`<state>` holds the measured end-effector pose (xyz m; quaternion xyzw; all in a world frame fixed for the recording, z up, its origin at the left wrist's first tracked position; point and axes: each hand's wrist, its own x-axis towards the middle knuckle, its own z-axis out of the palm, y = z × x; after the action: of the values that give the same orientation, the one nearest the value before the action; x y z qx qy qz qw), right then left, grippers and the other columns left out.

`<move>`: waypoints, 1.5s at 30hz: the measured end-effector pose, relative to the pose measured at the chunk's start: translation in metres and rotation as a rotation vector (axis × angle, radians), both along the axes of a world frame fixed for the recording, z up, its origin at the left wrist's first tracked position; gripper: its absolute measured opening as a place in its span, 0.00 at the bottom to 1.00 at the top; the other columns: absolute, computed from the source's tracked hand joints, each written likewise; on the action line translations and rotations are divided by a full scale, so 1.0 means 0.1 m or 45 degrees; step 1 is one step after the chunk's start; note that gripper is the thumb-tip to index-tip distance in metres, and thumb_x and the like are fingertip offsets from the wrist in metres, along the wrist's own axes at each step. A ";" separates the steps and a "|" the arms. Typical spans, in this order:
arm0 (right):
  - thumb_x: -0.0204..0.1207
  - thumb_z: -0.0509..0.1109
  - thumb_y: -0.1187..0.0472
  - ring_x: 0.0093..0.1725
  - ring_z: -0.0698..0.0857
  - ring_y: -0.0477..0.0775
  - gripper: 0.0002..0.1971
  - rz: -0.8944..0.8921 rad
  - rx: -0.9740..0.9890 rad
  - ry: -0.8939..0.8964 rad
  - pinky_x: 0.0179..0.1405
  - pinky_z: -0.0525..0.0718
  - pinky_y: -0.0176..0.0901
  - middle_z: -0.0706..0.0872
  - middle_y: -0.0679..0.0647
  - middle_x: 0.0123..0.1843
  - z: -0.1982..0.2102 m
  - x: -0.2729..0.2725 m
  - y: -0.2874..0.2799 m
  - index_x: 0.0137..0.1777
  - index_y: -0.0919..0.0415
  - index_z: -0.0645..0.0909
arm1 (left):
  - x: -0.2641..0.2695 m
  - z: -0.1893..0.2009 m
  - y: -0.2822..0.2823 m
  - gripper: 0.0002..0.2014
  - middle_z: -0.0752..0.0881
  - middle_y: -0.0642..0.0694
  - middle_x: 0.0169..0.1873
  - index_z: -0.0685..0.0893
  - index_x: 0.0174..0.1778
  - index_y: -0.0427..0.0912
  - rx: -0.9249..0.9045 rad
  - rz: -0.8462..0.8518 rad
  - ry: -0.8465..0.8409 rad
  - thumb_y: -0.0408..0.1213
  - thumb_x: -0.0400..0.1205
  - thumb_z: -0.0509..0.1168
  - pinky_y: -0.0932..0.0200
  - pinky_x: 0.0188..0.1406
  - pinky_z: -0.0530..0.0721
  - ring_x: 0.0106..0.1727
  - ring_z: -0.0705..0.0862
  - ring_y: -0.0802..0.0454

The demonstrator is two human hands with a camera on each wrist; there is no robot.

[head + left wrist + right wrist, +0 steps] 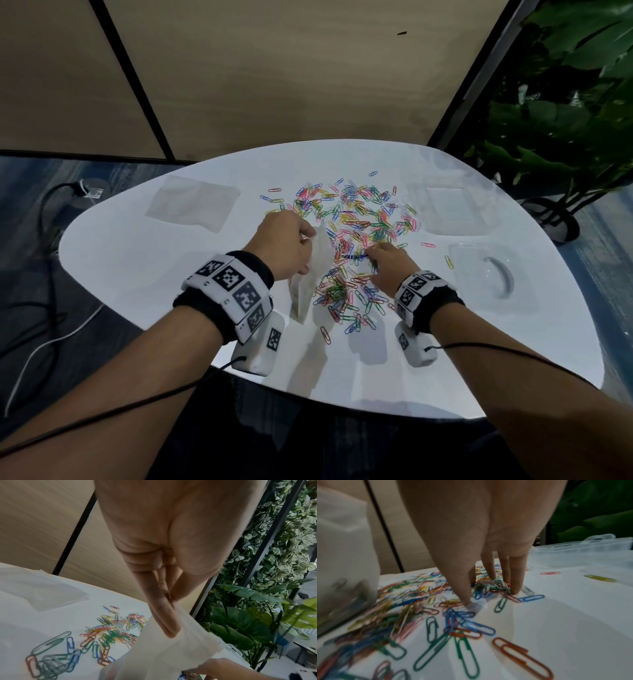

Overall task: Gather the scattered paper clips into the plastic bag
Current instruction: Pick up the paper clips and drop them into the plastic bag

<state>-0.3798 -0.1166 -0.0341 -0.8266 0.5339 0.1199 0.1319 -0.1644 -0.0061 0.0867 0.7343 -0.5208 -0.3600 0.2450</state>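
Left hand (163, 534) pinches plastic bag (171, 654) rim (translucent film); paper clips (109, 632) scattered beside.

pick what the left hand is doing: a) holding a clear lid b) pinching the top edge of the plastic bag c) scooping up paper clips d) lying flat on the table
b: the left hand pinches the plastic bag by its top edge between thumb and fingers, while the right hand has its fingertips down among the paper clips.

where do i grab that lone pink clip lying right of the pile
Pinch the pink clip across its long sides, coming straight down with the right hand, probably the nearer one. It lies flat on the table, apart from other clips, so a side approach finds no edge.
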 end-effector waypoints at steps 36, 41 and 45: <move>0.71 0.72 0.78 0.43 0.88 0.61 0.08 -0.714 0.837 -1.434 0.57 0.90 0.55 0.87 0.67 0.41 0.98 0.68 0.54 0.42 0.65 0.85 | -0.05 -0.09 -0.05 0.11 0.92 0.36 0.35 0.89 0.55 0.35 -0.027 -0.003 -0.020 0.26 0.83 0.62 0.48 0.42 0.93 0.31 0.93 0.46; 0.67 0.73 0.68 0.33 0.84 0.49 0.09 -0.377 0.308 -0.931 0.37 0.88 0.40 0.86 0.52 0.32 0.91 0.72 0.60 0.45 0.59 0.91 | -0.13 -0.03 -0.05 0.12 0.91 0.36 0.39 0.88 0.60 0.34 -0.070 -0.018 -0.036 0.27 0.84 0.63 0.53 0.44 0.92 0.34 0.93 0.44; 0.71 0.67 0.72 0.40 0.86 0.55 0.14 -0.173 0.152 -0.724 0.38 0.80 0.37 0.91 0.58 0.40 0.94 0.78 0.64 0.53 0.63 0.90 | -0.14 -0.01 -0.02 0.13 0.91 0.36 0.37 0.89 0.59 0.34 -0.083 -0.035 -0.037 0.25 0.84 0.61 0.54 0.44 0.92 0.34 0.93 0.45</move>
<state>-0.3016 -0.0530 0.0596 -0.7802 0.5214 -0.0944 0.3324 -0.1780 -0.0085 0.0861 0.7238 -0.5459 -0.3355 0.2560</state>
